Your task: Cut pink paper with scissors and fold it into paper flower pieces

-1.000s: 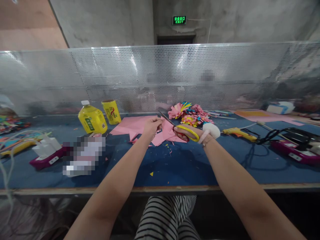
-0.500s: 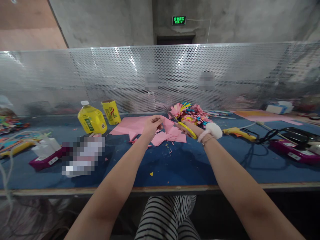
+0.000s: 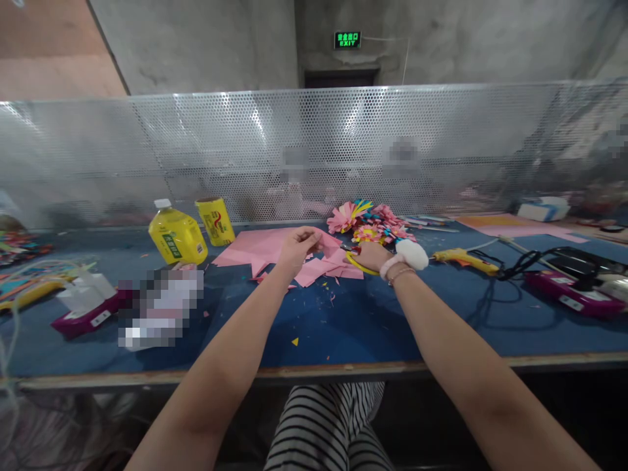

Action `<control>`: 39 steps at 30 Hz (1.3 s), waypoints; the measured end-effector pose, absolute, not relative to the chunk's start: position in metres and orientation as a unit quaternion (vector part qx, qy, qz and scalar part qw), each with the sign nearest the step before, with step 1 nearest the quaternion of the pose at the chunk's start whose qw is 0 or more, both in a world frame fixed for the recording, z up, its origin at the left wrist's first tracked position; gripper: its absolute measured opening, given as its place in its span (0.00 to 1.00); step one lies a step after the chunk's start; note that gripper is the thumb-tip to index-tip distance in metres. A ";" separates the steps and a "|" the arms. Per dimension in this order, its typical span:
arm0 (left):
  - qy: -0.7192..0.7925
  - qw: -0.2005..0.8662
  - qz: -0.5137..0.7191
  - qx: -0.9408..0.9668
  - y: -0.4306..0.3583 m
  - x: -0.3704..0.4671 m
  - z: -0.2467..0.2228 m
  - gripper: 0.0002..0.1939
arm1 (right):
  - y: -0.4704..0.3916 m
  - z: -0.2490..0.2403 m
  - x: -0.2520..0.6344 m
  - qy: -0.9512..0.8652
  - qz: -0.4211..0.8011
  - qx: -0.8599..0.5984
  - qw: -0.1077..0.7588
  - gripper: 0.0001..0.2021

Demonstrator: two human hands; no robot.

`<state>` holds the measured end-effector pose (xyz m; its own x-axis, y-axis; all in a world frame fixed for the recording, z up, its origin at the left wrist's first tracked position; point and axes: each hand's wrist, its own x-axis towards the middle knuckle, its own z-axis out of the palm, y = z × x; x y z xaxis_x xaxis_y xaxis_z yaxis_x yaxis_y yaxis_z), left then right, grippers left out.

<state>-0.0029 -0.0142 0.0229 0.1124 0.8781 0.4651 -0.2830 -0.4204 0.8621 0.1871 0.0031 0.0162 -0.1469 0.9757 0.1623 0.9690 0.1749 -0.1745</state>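
My left hand (image 3: 300, 247) pinches a piece of pink paper (image 3: 330, 241), holding it up over the table. In my right hand (image 3: 373, 256) is a pair of scissors (image 3: 362, 265) with yellow handles; the fingers are closed round them. Their blades point left, at the right edge of the held paper. Whether the blades touch the paper I cannot tell. Beneath both hands lie cut pink paper pieces (image 3: 314, 271), and a larger pink sheet (image 3: 245, 247) spreads out to the left. Behind my right hand sits a heap of pink, yellow and blue paper flowers (image 3: 377, 226).
A bottle of yellow liquid (image 3: 176, 235) and a yellow can (image 3: 216, 222) stand at left. Purple power strips (image 3: 91, 317) lie on both sides. To the right rests a yellow glue gun (image 3: 466, 260) with its cable. A perforated metal screen (image 3: 235, 157) closes the table's back.
My right hand has turned and moved left, bringing the scissors from pointing up and away to the edge of the paper. The left hand stays nearly in place. The view has shifted slightly.
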 end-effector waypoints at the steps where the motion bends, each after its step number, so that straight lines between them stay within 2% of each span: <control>1: 0.259 0.473 0.615 0.576 -0.014 -0.003 0.023 0.12 | 0.004 0.016 0.187 -0.761 0.016 -0.636 0.127 0.31; 7: 0.250 0.478 0.619 0.571 -0.015 -0.003 0.024 0.13 | 0.000 0.020 0.182 -0.803 0.054 -0.572 0.157 0.28; 22: 0.262 0.471 0.613 0.577 -0.014 -0.004 0.024 0.15 | -0.002 0.022 0.183 -0.798 0.086 -0.564 0.196 0.24; 24: 0.270 0.457 0.616 0.581 -0.013 -0.004 0.023 0.14 | -0.006 0.024 0.182 -0.805 0.141 -0.531 0.225 0.22; 28: 0.291 0.416 0.631 0.587 -0.009 -0.005 0.021 0.14 | -0.016 0.024 0.179 -0.802 0.354 -0.395 0.273 0.19; 30: 0.297 0.399 0.639 0.587 -0.006 -0.006 0.020 0.13 | -0.019 0.022 0.178 -0.790 0.414 -0.354 0.280 0.18; 39: 0.317 0.408 0.634 0.576 -0.007 -0.008 0.022 0.09 | -0.026 0.025 0.173 -0.764 0.447 -0.380 0.270 0.16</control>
